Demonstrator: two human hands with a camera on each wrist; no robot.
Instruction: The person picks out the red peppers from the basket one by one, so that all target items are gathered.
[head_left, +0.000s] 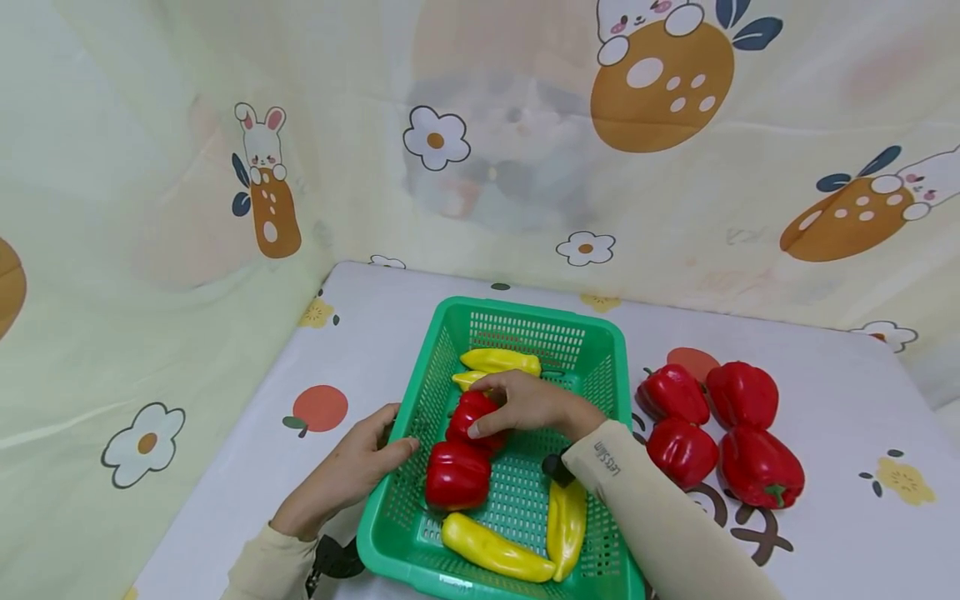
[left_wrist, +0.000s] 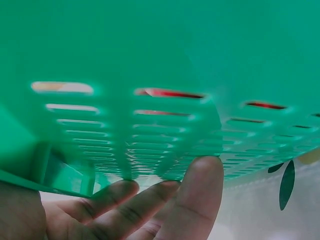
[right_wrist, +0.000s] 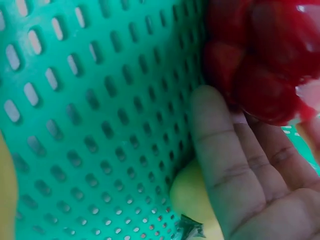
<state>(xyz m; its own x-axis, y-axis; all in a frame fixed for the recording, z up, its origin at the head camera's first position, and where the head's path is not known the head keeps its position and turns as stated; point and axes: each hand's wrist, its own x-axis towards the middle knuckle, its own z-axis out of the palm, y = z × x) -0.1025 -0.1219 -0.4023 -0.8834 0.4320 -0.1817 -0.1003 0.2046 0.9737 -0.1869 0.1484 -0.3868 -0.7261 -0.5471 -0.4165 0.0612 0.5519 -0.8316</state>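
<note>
A green plastic basket (head_left: 611,367) with slotted walls stands on the table. My left hand (head_left: 367,462) holds its left rim, the thumb over the edge; in the left wrist view the fingers (left_wrist: 200,195) lie along the outer wall. Inside the basket, my right hand (head_left: 528,404) grips a red bell pepper (head_left: 468,414), thumb on the near side and fingers round the far side. A second red bell pepper (head_left: 457,477) sits just in front of it. The right wrist view shows glossy red pepper lobes (right_wrist: 265,95) against the fingers.
Long yellow peppers lie in the basket: two at the far end, including one (head_left: 498,360), and two at the near end, a slanting one (head_left: 495,546) and an upright one (head_left: 566,525). Several red bell peppers (head_left: 742,396) are grouped on the patterned tablecloth (head_left: 847,417) to the right. A printed curtain (head_left: 510,183) hangs behind.
</note>
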